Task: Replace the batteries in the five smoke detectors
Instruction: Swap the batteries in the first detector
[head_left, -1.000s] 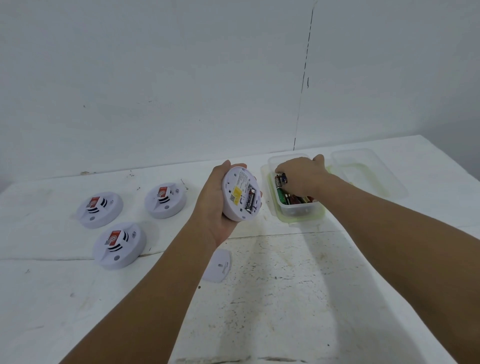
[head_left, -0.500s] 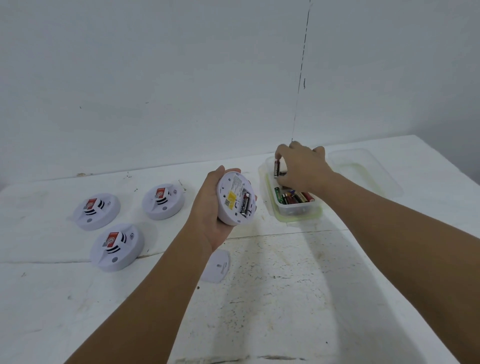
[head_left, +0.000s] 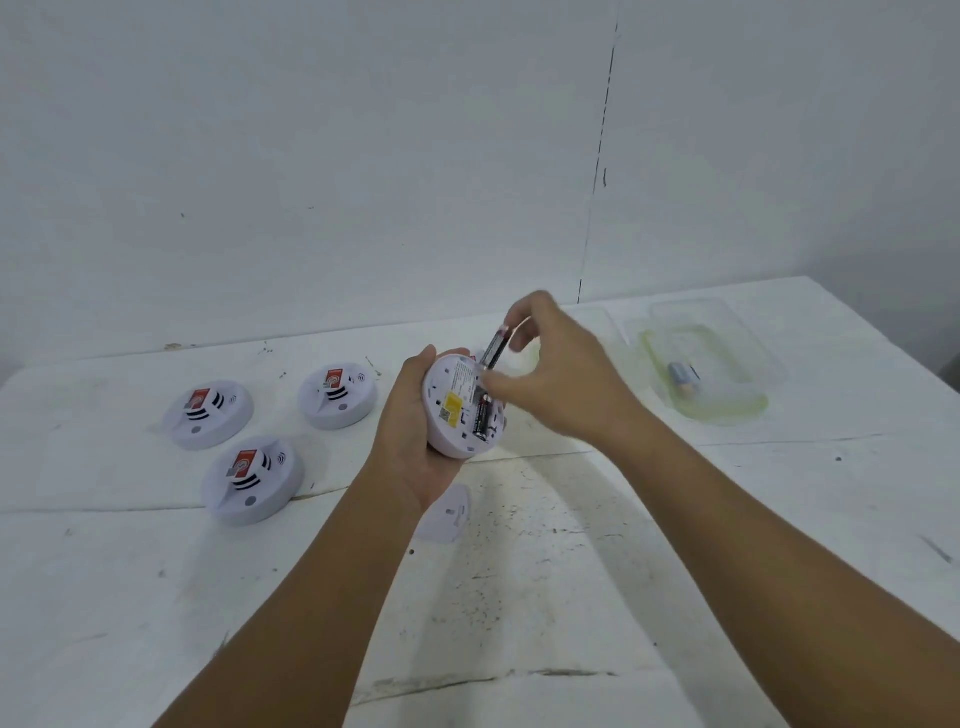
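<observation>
**Right hand brings battery to detector held in left**

Left hand (head_left: 415, 441) cups a round white plastic smoke detector (head_left: 457, 408), back side up and tilted toward the camera, fingers wrapped round its left edge and underside. The open battery bay shows one black-and-red cylindrical battery (head_left: 482, 415) seated at the lower right, next to a yellow label (head_left: 453, 402).

Right hand (head_left: 561, 374) pinches a second black-and-silver cylindrical battery (head_left: 496, 347) between thumb and fingertips, held tilted, lower end at the detector's upper bay; motion blur, cannot tell if it touches the contacts.

Three more round white smoke detectors lie face up on the white scuffed table (head_left: 571, 597), left of the hands: one far left (head_left: 209, 414), one front left (head_left: 253, 479), one nearer the held unit (head_left: 337, 395). Each carries a red sticker.

A white plastic cover plate (head_left: 445, 514) lies flat on the table just below the left wrist, partly hidden by it.

Clear plastic container lid (head_left: 727, 374) sits well to the right, with a small bluish battery (head_left: 683, 373) lying on it.
</observation>
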